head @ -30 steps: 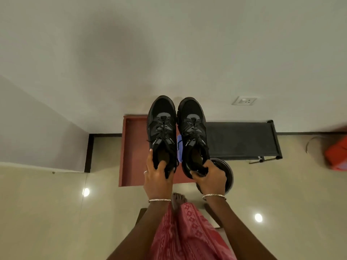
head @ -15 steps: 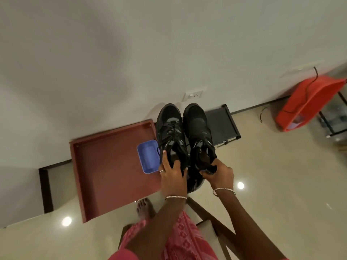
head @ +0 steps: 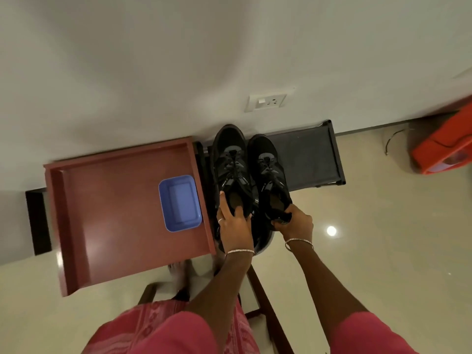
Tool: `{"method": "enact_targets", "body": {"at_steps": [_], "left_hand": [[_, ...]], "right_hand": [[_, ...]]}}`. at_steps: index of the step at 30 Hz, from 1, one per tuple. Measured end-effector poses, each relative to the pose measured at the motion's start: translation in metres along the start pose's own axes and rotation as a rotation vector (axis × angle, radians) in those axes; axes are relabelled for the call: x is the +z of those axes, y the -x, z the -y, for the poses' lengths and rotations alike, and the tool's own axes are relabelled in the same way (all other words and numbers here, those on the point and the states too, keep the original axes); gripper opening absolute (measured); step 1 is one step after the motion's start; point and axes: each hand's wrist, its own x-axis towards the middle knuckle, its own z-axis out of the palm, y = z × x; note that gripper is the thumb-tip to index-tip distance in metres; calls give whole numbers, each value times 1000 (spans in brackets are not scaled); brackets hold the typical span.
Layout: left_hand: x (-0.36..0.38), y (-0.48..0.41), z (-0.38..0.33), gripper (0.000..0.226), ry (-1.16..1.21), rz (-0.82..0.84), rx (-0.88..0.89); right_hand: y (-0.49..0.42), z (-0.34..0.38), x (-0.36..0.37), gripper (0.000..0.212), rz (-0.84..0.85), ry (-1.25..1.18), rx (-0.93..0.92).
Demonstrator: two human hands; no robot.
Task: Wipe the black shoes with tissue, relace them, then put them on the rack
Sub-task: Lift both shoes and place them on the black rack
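The left grip (head: 236, 226) held one laced shoe (head: 231, 169), the right grip (head: 296, 223) the other shoe (head: 270, 172) — it seemed only the rack (head: 311, 159) was left.

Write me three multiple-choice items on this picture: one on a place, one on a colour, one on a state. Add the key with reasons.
1. The blue tub sits: A on the reddish table, near its right edge; B on the floor; C inside a shoe.
2. The object at the picture's right edge is: A green; B white; C orange-red.
3. The hands: A hang empty; B each grip one black shoe at its heel end; C both grip one shoe.
Key: 1 A, the table's top shows all around the tub. 2 C, its surface is plainly orange-red. 3 B, the left hand holds the left shoe, the right hand the right shoe.
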Motion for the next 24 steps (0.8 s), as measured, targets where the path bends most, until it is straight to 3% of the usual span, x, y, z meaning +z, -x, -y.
{"method": "enact_targets", "body": {"at_steps": [11, 24], "left_hand": [[91, -34, 10, 15, -11, -45, -114], [134, -53, 21, 13, -72, -50, -184]], "right_hand": [[-74, -24, 59, 30, -1, -30, -40], [-97, -44, 89, 32, 29, -19, -85]]}}
